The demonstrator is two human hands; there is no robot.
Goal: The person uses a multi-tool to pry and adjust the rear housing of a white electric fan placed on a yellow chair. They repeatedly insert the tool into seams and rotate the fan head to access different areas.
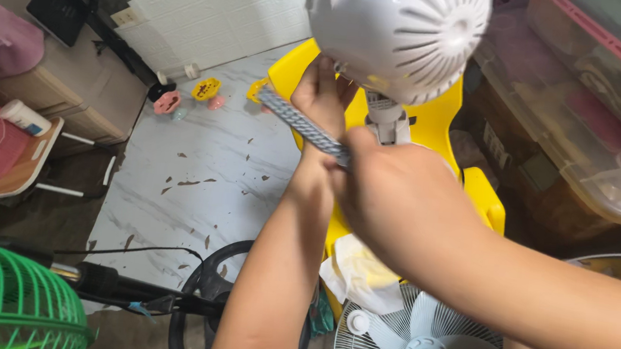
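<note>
Gripping a grey tool [303, 125], the right hand [391, 196] hides its end; left hand [322, 97] clasps the white motor housing [401, 33].

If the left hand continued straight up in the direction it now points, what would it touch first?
Most likely the white fan motor housing. The left hand points up beside the housing's neck, already at its underside; depth is unclear, so it may be touching it already.
</note>
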